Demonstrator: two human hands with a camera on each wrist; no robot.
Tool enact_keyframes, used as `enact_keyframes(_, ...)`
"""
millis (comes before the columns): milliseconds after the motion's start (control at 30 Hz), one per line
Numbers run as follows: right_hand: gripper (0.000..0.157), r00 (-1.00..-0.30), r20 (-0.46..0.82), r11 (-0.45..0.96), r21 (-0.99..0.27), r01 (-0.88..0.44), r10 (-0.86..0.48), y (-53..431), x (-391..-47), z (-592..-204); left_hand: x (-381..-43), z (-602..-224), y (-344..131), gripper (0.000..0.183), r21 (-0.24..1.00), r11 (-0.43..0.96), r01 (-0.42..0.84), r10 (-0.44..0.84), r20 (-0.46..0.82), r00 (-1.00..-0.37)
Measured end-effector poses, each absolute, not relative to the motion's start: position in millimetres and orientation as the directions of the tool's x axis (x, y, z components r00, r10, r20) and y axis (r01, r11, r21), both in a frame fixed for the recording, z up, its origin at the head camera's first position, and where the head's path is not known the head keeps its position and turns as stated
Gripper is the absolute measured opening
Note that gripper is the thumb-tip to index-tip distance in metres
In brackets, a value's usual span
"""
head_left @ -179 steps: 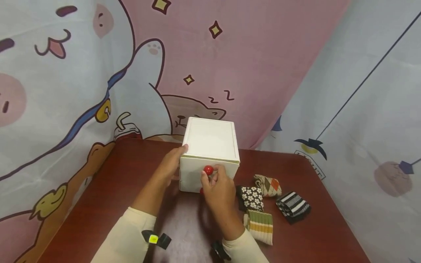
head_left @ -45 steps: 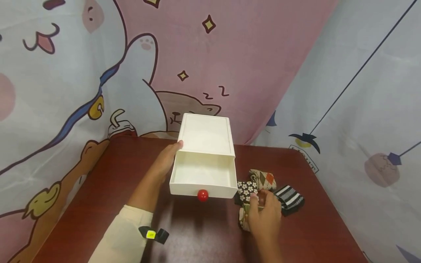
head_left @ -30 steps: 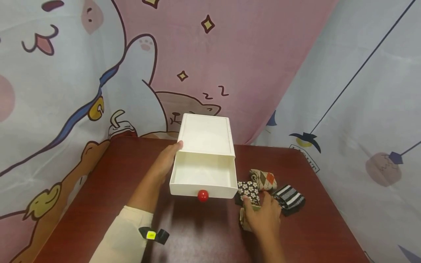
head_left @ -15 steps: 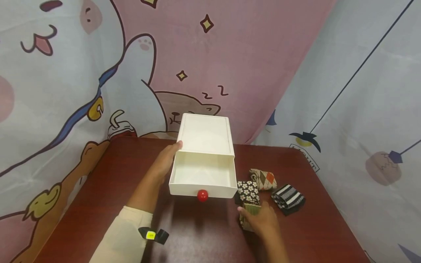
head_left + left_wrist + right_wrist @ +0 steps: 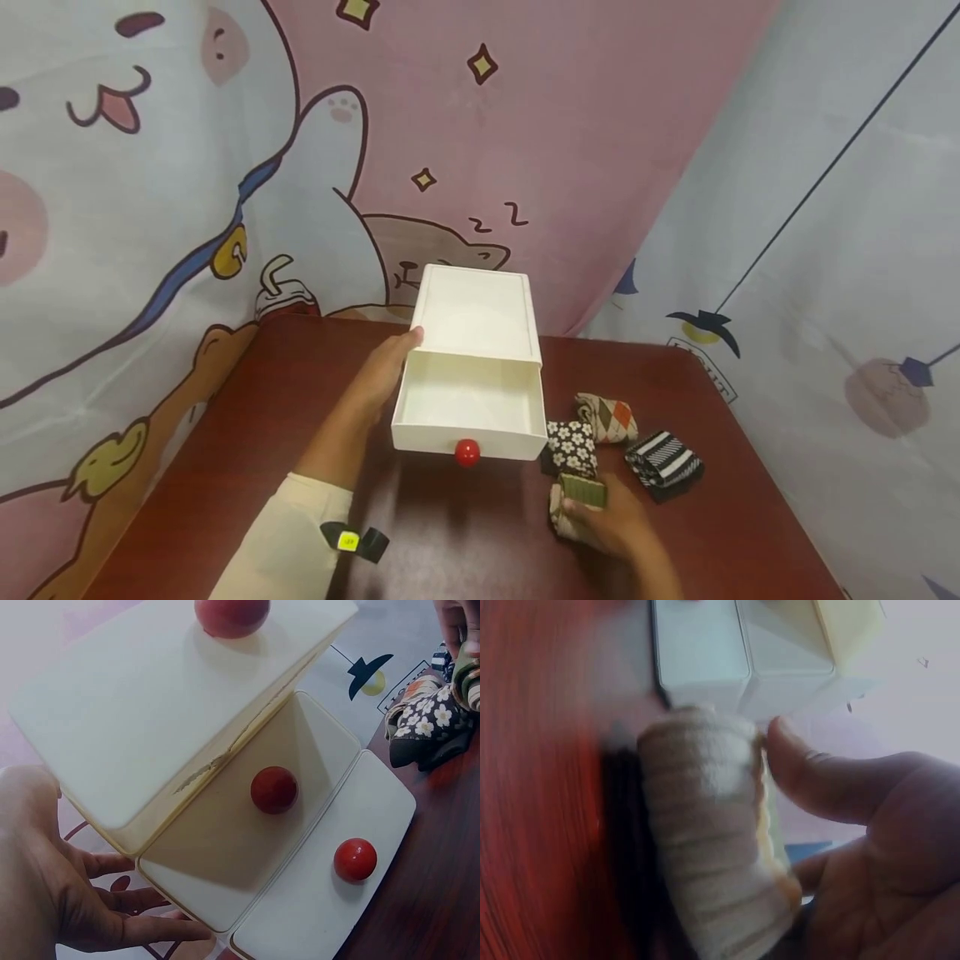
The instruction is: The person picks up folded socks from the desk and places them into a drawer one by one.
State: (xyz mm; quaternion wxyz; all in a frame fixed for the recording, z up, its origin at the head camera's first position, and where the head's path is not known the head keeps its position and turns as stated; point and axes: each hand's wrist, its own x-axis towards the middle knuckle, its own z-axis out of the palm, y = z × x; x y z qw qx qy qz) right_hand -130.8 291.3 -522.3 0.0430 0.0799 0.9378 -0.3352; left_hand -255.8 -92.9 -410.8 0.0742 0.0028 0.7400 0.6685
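Note:
A white drawer cabinet (image 5: 476,308) stands on the table, its top drawer (image 5: 431,438) pulled out and bare inside, with a red knob (image 5: 467,452) on the front. My left hand (image 5: 382,371) rests against the cabinet's left side; its fingers (image 5: 154,928) extend along the wall in the left wrist view. Right of the drawer, my right hand (image 5: 624,521) holds a folded striped sock (image 5: 583,492) in green and cream between thumb and fingers. Its ribbed cream side (image 5: 705,817) faces the right wrist camera. A black sock with white flowers (image 5: 572,448) lies just beyond it.
An argyle sock (image 5: 611,418) and a black-and-white striped sock (image 5: 663,460) lie folded at the right. Two closed lower drawers with red knobs (image 5: 355,860) sit under the open one. Cartoon-printed cloth (image 5: 555,125) hangs behind the brown table (image 5: 292,400).
Six seconds ago the right hand was at the knob with the drawer closed; the drawer has since come out. The right hand moved to the socks and took hold of the green-and-cream one.

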Motion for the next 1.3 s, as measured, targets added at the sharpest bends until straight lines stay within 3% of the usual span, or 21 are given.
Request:
enact_keyframes(267,0.057,-0.971,-0.186,0.742,-0.628,0.236,0.152,279.8,-118.3,-490.4,-254.7,-408.2,-93.1,0.068,0.987,0.128,-0.1,0.093,-0.113,-0.989)
enact_keyframes(967,0.057,-0.984,-0.125,0.685,-0.707,0.175,0.124,282.1,-117.6,-496.7,-253.4,-407.9,-91.7,0.07,0.987,0.115,-0.113,0.082,-0.123,-0.989)
enact_keyframes(1300,0.06,-0.988,-0.104,0.696,-0.701,0.153,0.113,287.0,-118.4,-472.0,-253.1,-408.6,-91.6,0.068,0.988,0.112,-0.106,0.094,-0.116,-0.989)
